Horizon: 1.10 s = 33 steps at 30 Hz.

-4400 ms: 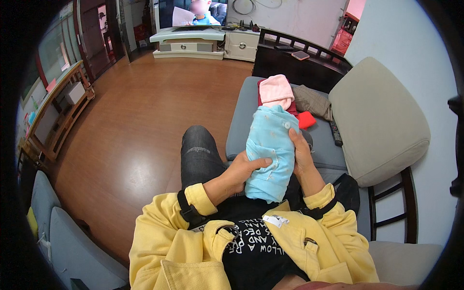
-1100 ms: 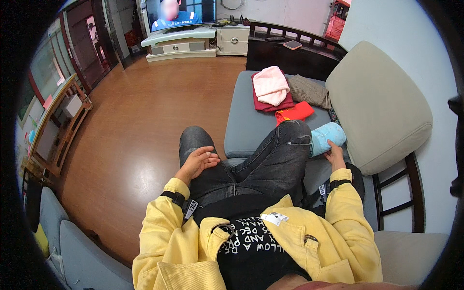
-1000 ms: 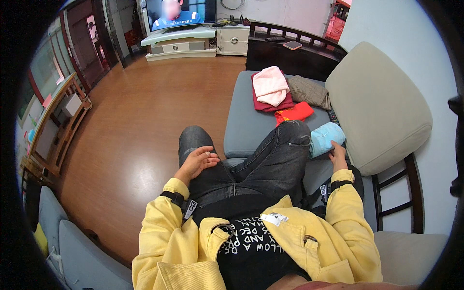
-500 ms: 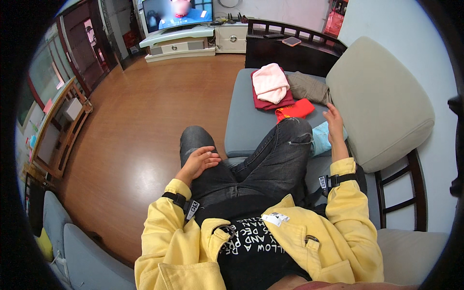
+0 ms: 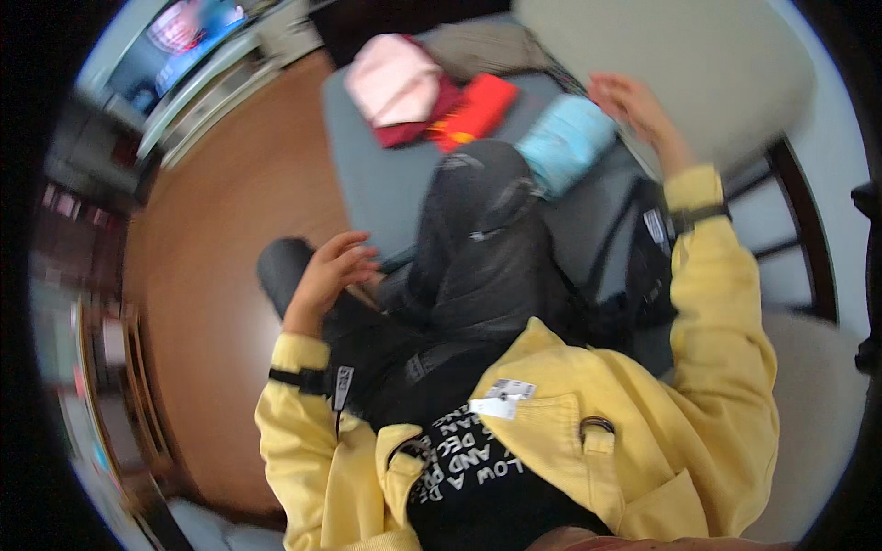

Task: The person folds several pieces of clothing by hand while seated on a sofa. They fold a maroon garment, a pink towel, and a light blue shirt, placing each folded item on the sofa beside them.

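My left hand [image 5: 333, 272] hovers over my left leg, palm inward, its fingers loosely stretched with nothing in them. My right hand [image 5: 636, 108] is raised by a light blue folded cloth [image 5: 565, 145]; its fingers reach out, slightly blurred, and seem to hold nothing. Whether the fingertips touch the cloth I cannot tell. Beyond my knee lies a red cloth or packet [image 5: 480, 108] with yellow marks. Farther off, a pink folded cloth [image 5: 393, 81] rests on a dark red one [image 5: 404, 135], beside a grey-brown folded garment [image 5: 491, 48].
The items lie on a blue-grey seat cushion [image 5: 356, 188]. A big beige back cushion [image 5: 726, 69] leans at the right, above a dark wooden frame [image 5: 804, 220]. A black strapped item [image 5: 650, 266] sits by my right hip. At far left stand a lit television [image 5: 184, 46] and a wooden rack [image 5: 138, 386].
My head has turned to the right, so the seat and cloths appear lower and tilted. My left hand has lifted off my leg. My right hand has moved rightward, uncovering more of the blue cloth.
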Motion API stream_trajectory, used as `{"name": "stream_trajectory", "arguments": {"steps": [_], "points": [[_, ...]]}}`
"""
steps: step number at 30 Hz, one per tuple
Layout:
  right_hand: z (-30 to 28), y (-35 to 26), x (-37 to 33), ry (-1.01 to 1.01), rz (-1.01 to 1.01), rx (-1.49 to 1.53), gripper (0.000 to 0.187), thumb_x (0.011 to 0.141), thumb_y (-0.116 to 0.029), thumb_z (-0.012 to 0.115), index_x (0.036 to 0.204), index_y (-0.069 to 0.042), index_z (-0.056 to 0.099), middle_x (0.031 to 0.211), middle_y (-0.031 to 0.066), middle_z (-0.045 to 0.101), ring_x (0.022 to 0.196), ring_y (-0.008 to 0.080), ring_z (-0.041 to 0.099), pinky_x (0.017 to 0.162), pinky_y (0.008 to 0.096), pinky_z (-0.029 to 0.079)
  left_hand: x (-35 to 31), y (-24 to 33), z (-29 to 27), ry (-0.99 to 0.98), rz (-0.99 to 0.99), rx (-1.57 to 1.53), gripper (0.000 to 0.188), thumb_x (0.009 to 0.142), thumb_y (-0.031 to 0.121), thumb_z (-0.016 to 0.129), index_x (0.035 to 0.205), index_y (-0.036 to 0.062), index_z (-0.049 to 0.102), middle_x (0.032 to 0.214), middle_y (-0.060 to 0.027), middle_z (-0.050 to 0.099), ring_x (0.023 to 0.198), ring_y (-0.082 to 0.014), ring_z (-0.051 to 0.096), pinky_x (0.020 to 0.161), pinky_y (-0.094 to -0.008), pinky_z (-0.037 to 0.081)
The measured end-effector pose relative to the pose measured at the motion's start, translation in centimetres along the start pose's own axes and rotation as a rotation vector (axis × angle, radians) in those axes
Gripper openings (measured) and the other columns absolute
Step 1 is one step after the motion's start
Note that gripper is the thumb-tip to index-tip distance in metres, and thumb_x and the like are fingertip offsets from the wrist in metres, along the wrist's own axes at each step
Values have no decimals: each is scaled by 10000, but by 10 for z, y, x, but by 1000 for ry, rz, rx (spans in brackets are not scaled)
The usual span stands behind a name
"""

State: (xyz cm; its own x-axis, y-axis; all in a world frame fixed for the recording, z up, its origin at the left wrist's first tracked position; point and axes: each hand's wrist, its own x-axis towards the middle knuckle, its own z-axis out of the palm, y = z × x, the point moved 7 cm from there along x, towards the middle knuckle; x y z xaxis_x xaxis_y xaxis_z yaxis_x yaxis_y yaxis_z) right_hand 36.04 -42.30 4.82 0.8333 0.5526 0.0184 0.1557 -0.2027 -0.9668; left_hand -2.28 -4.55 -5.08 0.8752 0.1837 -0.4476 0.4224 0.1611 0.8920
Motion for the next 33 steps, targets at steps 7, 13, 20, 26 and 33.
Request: {"name": "stream_trajectory", "arguments": {"steps": [7,13,20,26,33], "points": [[-118,-45,-104,49,120,-228,485,918,-363,626,1287,-60,542,1135,64,637,1028,157,614,894,292,498,43,-30,38,-92,-100,90,428,944,217,566,1316,18,490,1125,-125,624,957,-206,650,793,-294,520],[-77,2,-180,-150,350,-766,535,856,-363,676,1268,-41,563,1118,131,637,1035,238,600,902,379,484,103,-61,30,-247,-193,10,431,946,199,554,1334,37,453,1132,-157,629,963,-263,647,850,-375,529],[-93,83,-225,282,674,-946,970,701,-446,791,1417,27,339,1396,322,385,1308,435,391,1071,461,341,141,-57,3,-259,-185,33,368,960,207,551,1290,55,490,994,-95,664,815,-184,676,680,-290,528],[-60,98,-234,166,375,-334,1007,621,-204,849,1432,22,296,1324,218,494,1191,302,509,1016,390,412,141,-51,8,-256,-186,31,324,962,202,546,1245,47,511,935,-80,656,774,-182,675,664,-285,524],[-46,89,-240,385,456,-382,951,583,-38,741,1418,46,294,1318,229,488,1172,305,520,999,387,425,150,-50,14,-262,-191,19,300,962,204,550,1210,38,524,918,-91,660,753,-197,689,631,-288,534]]}}
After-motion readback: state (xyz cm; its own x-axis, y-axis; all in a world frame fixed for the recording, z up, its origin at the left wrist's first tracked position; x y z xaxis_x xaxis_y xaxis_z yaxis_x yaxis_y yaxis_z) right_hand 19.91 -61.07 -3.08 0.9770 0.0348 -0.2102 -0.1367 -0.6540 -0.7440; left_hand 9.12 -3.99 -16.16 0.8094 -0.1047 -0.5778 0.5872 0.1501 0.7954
